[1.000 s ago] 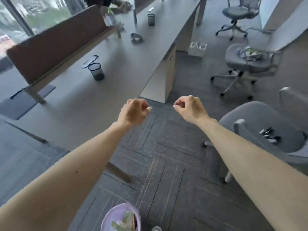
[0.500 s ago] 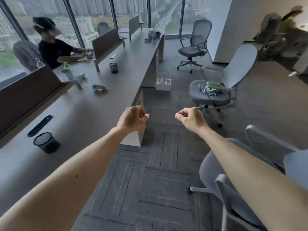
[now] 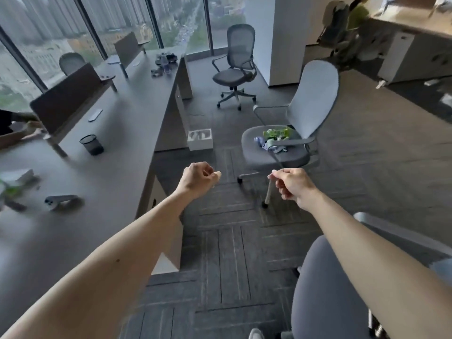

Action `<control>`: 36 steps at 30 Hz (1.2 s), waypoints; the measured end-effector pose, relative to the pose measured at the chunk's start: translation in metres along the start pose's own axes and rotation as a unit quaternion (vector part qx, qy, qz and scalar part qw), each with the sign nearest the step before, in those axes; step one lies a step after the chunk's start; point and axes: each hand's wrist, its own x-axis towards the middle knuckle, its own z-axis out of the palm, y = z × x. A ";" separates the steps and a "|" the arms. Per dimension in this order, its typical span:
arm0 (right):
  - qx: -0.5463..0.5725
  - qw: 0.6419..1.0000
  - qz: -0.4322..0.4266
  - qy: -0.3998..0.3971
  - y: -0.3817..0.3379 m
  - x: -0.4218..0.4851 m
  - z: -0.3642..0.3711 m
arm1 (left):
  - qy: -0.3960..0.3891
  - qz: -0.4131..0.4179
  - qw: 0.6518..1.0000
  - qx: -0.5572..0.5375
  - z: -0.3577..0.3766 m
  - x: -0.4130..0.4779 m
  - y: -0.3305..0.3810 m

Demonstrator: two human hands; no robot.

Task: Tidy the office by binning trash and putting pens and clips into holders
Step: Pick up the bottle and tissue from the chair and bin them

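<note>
Looked up more than a second ago. Floor by the feet gone from the bottom of the frame, and the purple bowl there gone too. More windows and tall buildings now across the top. Far mesh chair (image 3: 234,67) now upper middle. Chair with green and blue trash (image 3: 275,137) slid down to the middle right. Black mesh cup (image 3: 91,144) moved from lower left up to middle left. White box (image 3: 200,139) on the floor now in the middle. Left hand (image 3: 199,178) and right hand (image 3: 292,185) less tightly curled than before, fingers a little looser. Other person mostly gone off the left edge.
</note>
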 end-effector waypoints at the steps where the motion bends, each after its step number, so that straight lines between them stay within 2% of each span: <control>1: 0.020 1.000 0.013 0.001 -0.005 0.020 -0.008 | -0.006 -0.003 1.000 -0.011 0.005 0.025 0.007; 8: 0.101 0.992 0.075 0.019 -0.051 0.166 -0.040 | -0.047 -0.043 0.993 -0.101 0.035 0.197 0.047; 16: 0.086 0.990 0.096 0.063 -0.072 0.360 -0.052 | -0.099 -0.051 0.990 -0.091 0.086 0.413 0.044; 26: 0.062 0.980 0.162 0.103 -0.068 0.563 -0.113 | -0.168 -0.071 0.983 -0.009 0.177 0.646 0.045; 36: 0.026 0.969 0.236 0.063 -0.016 0.777 -0.174 | -0.250 -0.091 0.957 0.118 0.310 0.811 0.021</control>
